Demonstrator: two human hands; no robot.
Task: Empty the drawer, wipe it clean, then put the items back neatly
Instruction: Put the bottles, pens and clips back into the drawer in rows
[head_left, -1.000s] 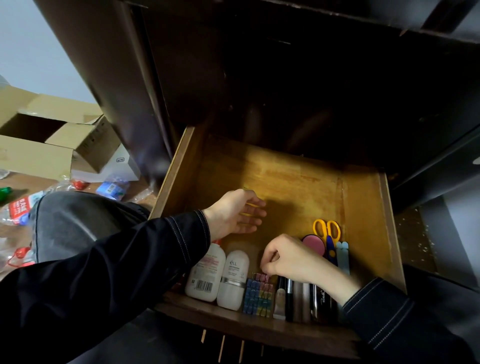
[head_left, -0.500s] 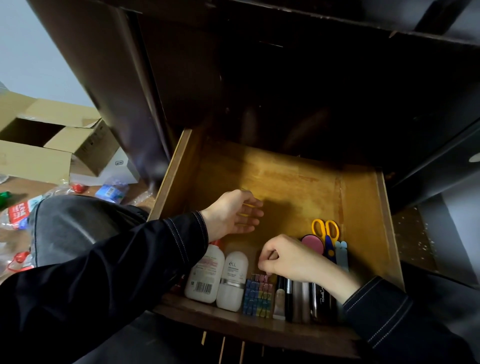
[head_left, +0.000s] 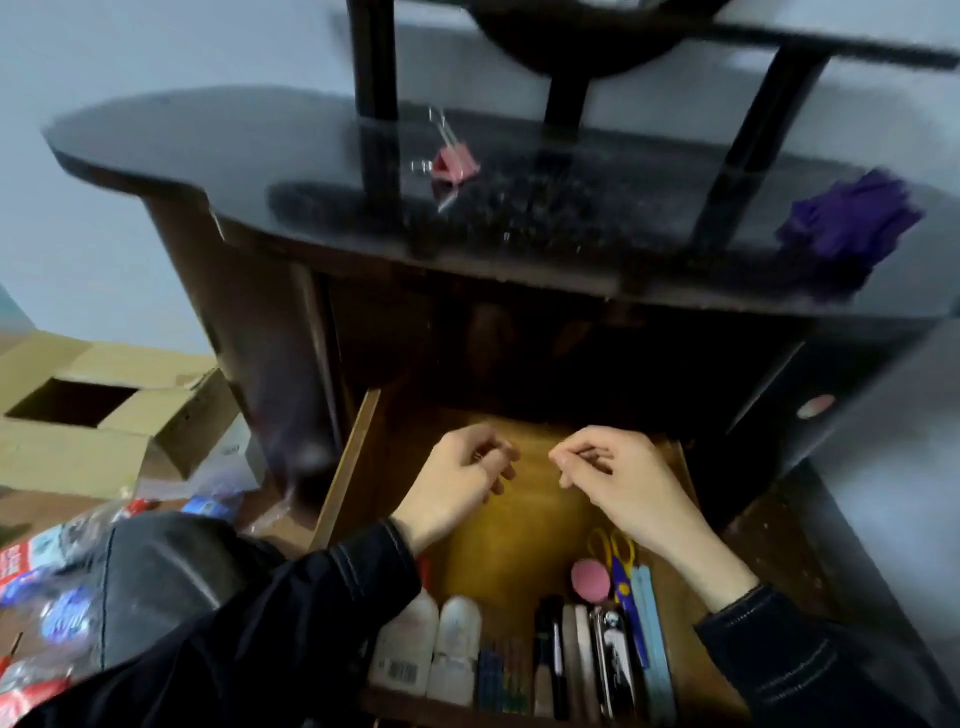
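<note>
Both hands have left the row of things at the front of the drawer (head_left: 345, 467) and moved toward its back, and the view has tipped upward so that the desk top (head_left: 208, 135) now shows. The left hand (head_left: 462, 480) hangs over the bare wooden floor of the drawer, palm down, fingers curled in with the thumb tip against the forefinger. The right hand (head_left: 618, 480) mirrors it just beside, knuckles up, with thumb and forefinger tips pressed together and pointing at the left hand. Its other fingers are folded under. The two hands are near each other but apart. Blur hides whether either pinch has anything in it, so I cannot tell what, if anything, they hold.

The drawer stands pulled out below the desk top. Along its front edge lie two white bottles (head_left: 405, 644) side by side, a strip of coloured clips (head_left: 501, 675), dark pens (head_left: 551, 644) and, further right, a pink disc (head_left: 590, 580) next to scissors (head_left: 615, 553) with yellow handles. On the desk top sit a pink binder clip (head_left: 456, 165) and, well to the right, a crumpled purple cloth (head_left: 852, 228). An open cardboard box (head_left: 104, 415) stands on the floor to the left.
</note>
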